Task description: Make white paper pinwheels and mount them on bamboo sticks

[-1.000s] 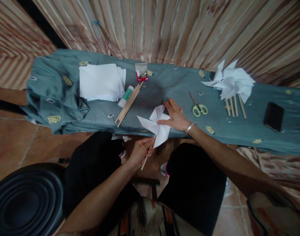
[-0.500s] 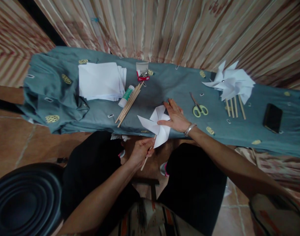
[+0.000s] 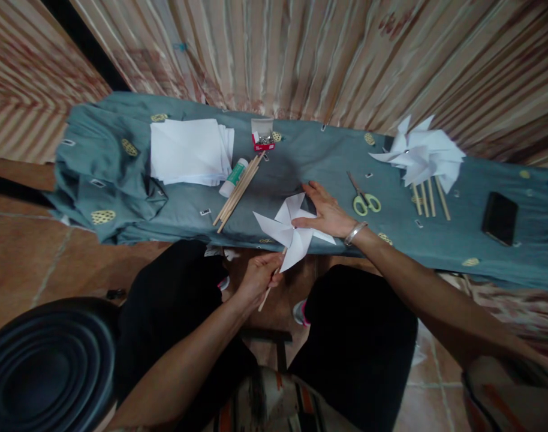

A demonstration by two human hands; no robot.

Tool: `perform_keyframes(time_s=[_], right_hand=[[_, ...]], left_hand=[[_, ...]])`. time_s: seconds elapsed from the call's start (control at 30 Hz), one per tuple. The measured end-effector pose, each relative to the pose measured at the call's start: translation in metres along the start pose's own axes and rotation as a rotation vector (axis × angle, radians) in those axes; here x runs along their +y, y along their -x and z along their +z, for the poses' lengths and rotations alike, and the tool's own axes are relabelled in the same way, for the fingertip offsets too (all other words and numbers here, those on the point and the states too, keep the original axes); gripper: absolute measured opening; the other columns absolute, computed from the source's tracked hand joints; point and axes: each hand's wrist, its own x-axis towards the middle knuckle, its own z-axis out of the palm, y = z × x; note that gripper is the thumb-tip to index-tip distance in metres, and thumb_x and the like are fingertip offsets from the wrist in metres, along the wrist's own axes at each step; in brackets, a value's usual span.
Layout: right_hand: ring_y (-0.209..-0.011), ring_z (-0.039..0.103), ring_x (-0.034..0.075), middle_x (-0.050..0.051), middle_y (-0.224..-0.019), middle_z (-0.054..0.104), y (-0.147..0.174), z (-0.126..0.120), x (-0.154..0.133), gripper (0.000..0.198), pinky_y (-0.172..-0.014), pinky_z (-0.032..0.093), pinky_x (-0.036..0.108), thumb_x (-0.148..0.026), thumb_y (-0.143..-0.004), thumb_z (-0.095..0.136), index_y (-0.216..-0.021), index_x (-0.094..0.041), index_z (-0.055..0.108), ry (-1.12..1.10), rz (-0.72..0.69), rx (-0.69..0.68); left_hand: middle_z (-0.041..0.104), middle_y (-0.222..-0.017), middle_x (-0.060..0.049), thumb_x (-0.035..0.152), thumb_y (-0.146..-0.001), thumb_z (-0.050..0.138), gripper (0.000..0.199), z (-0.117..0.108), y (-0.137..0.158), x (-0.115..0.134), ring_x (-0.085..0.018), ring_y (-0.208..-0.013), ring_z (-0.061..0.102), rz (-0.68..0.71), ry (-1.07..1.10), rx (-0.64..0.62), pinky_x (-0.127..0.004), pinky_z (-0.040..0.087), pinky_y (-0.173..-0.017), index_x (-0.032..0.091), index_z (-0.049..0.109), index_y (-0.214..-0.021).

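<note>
A white paper pinwheel [image 3: 296, 243] lies at the near edge of the cloth-covered table, its blades spread. My left hand [image 3: 259, 277] is closed round the pinwheel's wooden stick [image 3: 265, 297], just below the blades. At the pinwheel's right side, my right hand [image 3: 330, 213] has its fingers stretched out, the thumb touching near the centre, where a small metal pin [image 3: 294, 227] shows. Several loose wooden sticks [image 3: 238, 195] lie left of the pinwheel, beside a glue stick [image 3: 233, 177]. A pair of scissors [image 3: 364, 201] with green handles rests to the right of my right hand.
A stack of white paper [image 3: 186, 151] lies on the left part of the table [image 3: 310, 156]. An open red box of pins [image 3: 262, 137] stands at the back. Several finished pinwheels [image 3: 424, 150] and a black phone [image 3: 500, 218] are at the right. A black stool [image 3: 44, 366] stands lower left.
My right hand has shifted slightly right, and more of the pinwheel's right blade shows. My left hand keeps its hold on the stick. The view has moved slightly.
</note>
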Motion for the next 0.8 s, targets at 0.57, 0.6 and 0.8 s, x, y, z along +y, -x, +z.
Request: perform_keyframes(time_s=[0.57, 0.6, 0.8], right_hand=[[-0.148, 0.013, 0.043, 0.021, -0.161, 0.017, -0.027, -0.018, -0.007, 0.132, -0.115, 0.022, 0.064, -0.069, -0.051, 0.078, -0.155, -0.017, 0.016, 0.228, -0.101, -0.174], [-0.148, 0.013, 0.043, 0.02, -0.161, 0.017, -0.027, -0.018, -0.006, 0.132, -0.114, 0.023, 0.065, -0.069, -0.05, 0.078, -0.156, -0.018, 0.016, 0.224, -0.102, -0.175], [-0.148, 0.011, 0.043, 0.021, -0.162, 0.014, -0.027, -0.02, -0.015, 0.135, -0.116, 0.022, 0.062, -0.066, -0.048, 0.081, -0.155, -0.015, 0.017, 0.245, -0.037, -0.203]], left_hand=[[0.048, -0.049, 0.005, 0.044, -0.047, 0.09, 0.046, 0.001, -0.001, -0.002, 0.0, -0.035, 0.029, 0.019, -0.039, 0.037, -0.018, 0.007, -0.038, 0.008, 0.071, -0.07], [0.047, -0.049, 0.005, 0.044, -0.047, 0.09, 0.047, 0.001, -0.001, -0.002, 0.0, -0.035, 0.029, 0.02, -0.039, 0.039, -0.018, 0.007, -0.038, 0.008, 0.072, -0.071], [0.047, -0.051, 0.005, 0.043, -0.049, 0.09, 0.048, 0.002, 0.0, 0.0, 0.0, -0.036, 0.029, 0.002, -0.044, 0.049, -0.019, 0.007, -0.04, 0.007, 0.073, -0.075]])
